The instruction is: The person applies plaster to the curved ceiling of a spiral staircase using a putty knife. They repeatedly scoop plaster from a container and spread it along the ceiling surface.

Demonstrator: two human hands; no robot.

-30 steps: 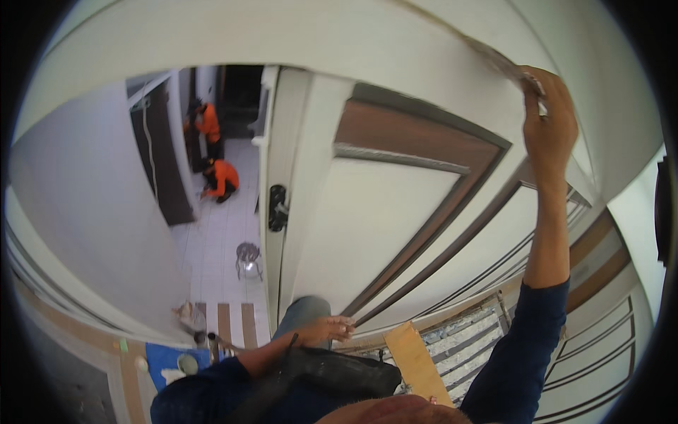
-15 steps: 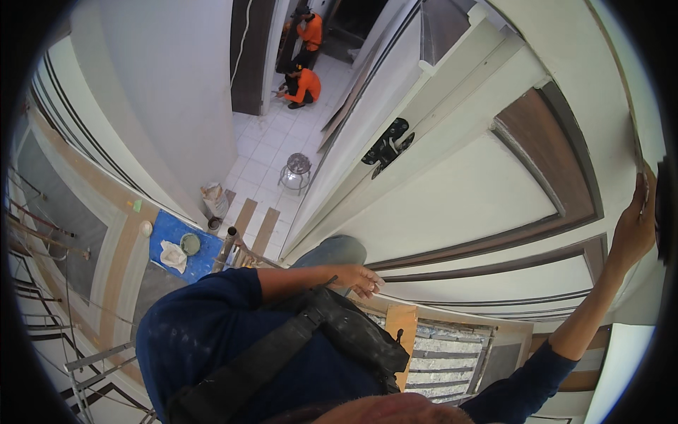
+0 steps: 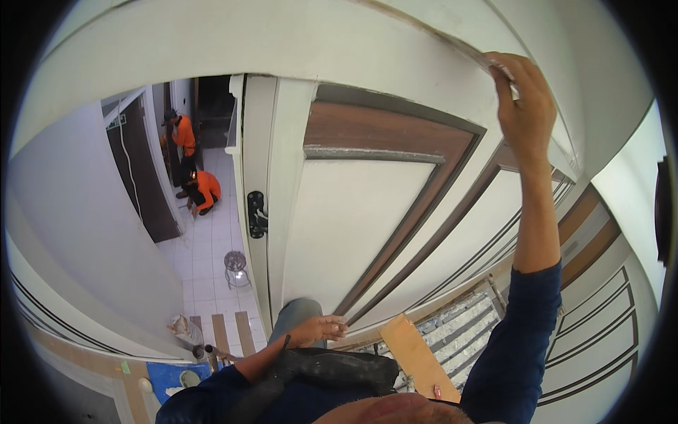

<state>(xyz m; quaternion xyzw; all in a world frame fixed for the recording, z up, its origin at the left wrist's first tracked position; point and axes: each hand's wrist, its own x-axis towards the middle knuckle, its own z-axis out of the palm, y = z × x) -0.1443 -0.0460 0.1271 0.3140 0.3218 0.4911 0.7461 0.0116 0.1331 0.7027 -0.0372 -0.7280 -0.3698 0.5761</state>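
High at the upper right, my right hand [image 3: 526,99] is raised to the edge of the white wall band [image 3: 409,60] above the door. Its fingers and thumb close on a small pale flat piece [image 3: 510,81], its kind partly hidden by the hand. My left hand [image 3: 321,330] is low in front of me, near my knee and above a black bag [image 3: 346,371] on my body. Its fingers point right, loosely extended, with whitish dust on them and nothing held. Between the hands stands a white door [image 3: 360,226] with brown moulding and a black lock [image 3: 257,214].
Below lie a yellow-brown board [image 3: 417,353] and a dark-slatted panel [image 3: 466,336]. Down the tiled corridor, one person in orange [image 3: 185,134] stands and another [image 3: 206,189] crouches. A round stool [image 3: 236,270], a sack [image 3: 185,330] and a blue sheet [image 3: 159,372] with a bowl [image 3: 189,379] are lower left.
My view has turned toward the right, so the door and corridor sit further left. My right hand has shifted along the wall edge, still gripping the pale piece. My left hand remains low.
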